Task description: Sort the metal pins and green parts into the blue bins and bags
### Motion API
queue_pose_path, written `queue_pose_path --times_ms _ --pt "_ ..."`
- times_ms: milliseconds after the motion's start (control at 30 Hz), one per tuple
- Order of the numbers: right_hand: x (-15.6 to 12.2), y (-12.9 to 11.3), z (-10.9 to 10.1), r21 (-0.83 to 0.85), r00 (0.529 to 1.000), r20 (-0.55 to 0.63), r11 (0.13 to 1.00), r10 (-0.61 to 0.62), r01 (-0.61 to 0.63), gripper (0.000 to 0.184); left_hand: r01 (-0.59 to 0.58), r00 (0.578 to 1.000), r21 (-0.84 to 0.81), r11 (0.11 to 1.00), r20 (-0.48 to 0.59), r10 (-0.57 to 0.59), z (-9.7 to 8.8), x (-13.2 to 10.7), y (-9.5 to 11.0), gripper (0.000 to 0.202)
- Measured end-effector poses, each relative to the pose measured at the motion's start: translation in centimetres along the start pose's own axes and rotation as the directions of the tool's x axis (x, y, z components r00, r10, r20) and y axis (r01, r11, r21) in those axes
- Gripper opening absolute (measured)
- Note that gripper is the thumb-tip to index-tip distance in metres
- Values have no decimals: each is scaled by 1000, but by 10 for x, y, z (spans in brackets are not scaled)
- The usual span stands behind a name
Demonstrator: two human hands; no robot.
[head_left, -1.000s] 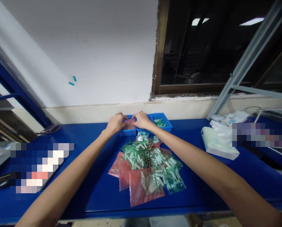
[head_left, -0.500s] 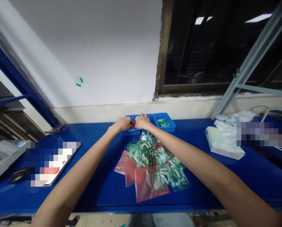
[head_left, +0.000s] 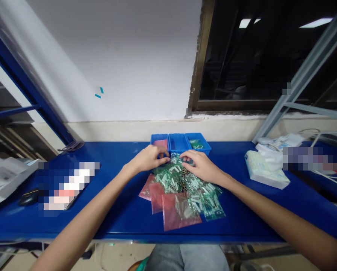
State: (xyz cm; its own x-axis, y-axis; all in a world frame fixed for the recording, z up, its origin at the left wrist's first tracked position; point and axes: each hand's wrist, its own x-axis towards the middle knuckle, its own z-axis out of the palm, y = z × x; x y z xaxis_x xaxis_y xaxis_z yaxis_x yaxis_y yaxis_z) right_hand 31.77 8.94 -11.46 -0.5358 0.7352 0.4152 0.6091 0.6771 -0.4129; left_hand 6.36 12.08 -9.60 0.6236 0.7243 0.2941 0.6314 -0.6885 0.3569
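Both hands have come back from the blue bins toward the body. Half a second ago they met over the left bin [head_left: 160, 142], fingertips together on something pink. Now they sit lower, on the far edge of the pile of bags [head_left: 182, 188]. A pink bag [head_left: 160, 143] lies in the left bin with neither hand on it. The view has also dropped a little, so lap and floor show below the table edge.

Left hand [head_left: 150, 158]: fingers curled, thumb and fingertips drawn together at the pile's far left corner, touching a green bag. Whether it actually pinches the bag cannot be told.

Right hand [head_left: 200, 165]: palm down, fingers spread and loose, laid flat on the green bags at the pile's far right side. Nothing is clasped in it.

The pile lies mid-table, just on the near side of the bins. It is mostly green bags [head_left: 210, 205], with larger pink bags [head_left: 179, 216] along the near and left edges, all overlapping. It looks unshifted since the earlier frames.

Bins: three in a row against the wall. The middle bin [head_left: 178, 142] shows only blue inside, and the right bin [head_left: 198, 143] holds green bags.

On the blue table [head_left: 123, 218], a tissue pack [head_left: 266, 171] lies well to the right and a dark mouse [head_left: 28, 196] far left.
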Motion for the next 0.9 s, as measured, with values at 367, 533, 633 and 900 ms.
queue_pose_path --times_ms 367,533,633,900 --pt "-24 3 5 -182 993 38 976 -111 116 22 -74 992 31 997 106 70 17 -18 22 40" --pt "-27 -1 12 -228 982 83 956 -170 185 21 -111 975 -22 994 189 113 19 -18 25 45" --pt "-27 -5 12 -212 979 74 956 -191 202 21 -114 977 -27 993 177 117 25 -18 24 39" --pt "-26 -5 3 -223 970 110 946 -217 237 24 -163 985 60 985 74 159 25 -19 32 30"
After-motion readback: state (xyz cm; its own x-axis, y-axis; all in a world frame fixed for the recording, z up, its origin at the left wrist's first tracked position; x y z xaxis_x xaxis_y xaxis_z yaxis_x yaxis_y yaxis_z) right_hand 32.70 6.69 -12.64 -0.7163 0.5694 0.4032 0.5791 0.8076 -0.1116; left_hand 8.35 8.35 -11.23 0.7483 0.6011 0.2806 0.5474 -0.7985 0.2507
